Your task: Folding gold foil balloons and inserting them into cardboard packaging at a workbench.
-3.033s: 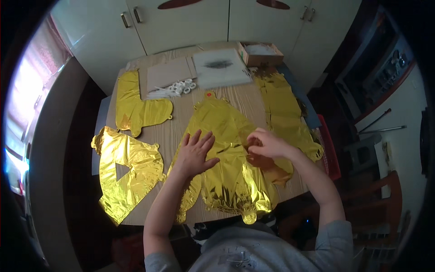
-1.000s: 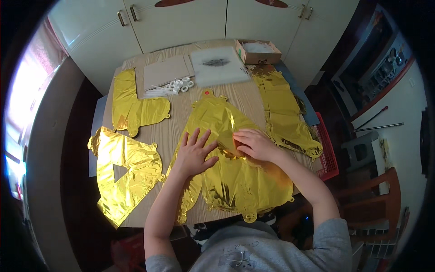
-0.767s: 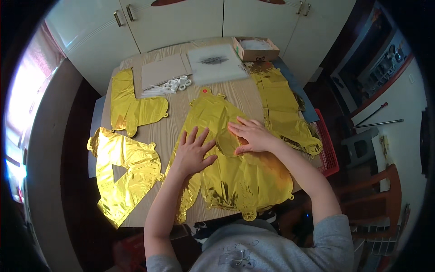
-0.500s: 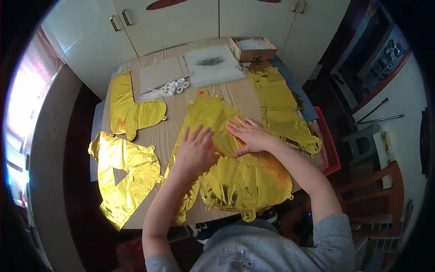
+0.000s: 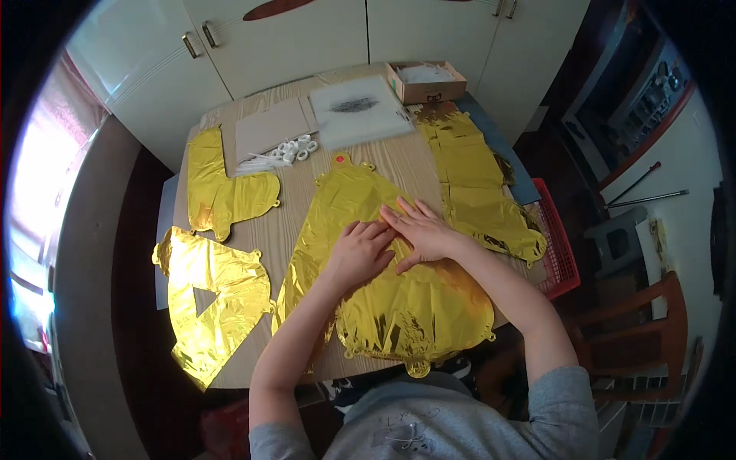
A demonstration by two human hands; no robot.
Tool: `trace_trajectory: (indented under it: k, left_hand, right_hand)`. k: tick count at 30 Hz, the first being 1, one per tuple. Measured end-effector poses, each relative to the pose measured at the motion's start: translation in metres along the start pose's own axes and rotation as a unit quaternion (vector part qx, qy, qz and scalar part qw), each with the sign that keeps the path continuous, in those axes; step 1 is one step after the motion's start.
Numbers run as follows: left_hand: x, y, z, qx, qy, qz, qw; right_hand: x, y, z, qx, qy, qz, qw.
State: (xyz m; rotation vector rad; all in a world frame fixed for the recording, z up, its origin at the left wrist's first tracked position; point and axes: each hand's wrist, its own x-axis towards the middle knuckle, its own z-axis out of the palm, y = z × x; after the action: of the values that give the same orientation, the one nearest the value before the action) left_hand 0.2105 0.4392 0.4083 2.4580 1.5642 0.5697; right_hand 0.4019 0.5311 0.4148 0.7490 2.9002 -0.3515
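Gold foil piece (image 5: 414, 310): we have it midway along the tabletop's (image 5: 410, 169) near side.
Left hand (image 5: 359, 254): fingers bent; we cannot tell whether it pinches foil.
Right hand (image 5: 420, 236): spread flat; we should press evenly, limiting creases.

Glossy white cabinets (image 5: 299, 54) line the back, the window (image 5: 34, 184) on the left's totally blown out beside a pinkish curtain (image 5: 83, 88), wood-grain table (image 5: 408, 170) sits mid-room, brown chair (image 5: 673, 318) off right, dark floor (image 5: 140, 322).
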Motion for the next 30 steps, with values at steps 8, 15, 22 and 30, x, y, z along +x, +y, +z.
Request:
trace_trajectory:
  k: [8,15,22,30]
  left_hand:
    - [-0.002,-0.008,0.003,0.080,0.005,0.017,0.997]
    - [-0.004,-0.007,0.007,0.086,-0.035,0.017,0.996]
    - [-0.006,-0.008,0.004,0.097,-0.039,0.014,0.994]
    - [-0.004,-0.006,0.002,0.112,-0.051,0.025,0.992]
  right_hand:
    - [-0.020,-0.011,0.003,0.002,0.079,0.015,0.997]
    - [-0.131,-0.043,0.020,0.043,0.126,0.046,0.990]
    - [-0.194,-0.086,0.031,0.097,0.241,0.254,0.931]
    - [-0.233,-0.141,0.102,0.657,0.389,0.436,0.475]
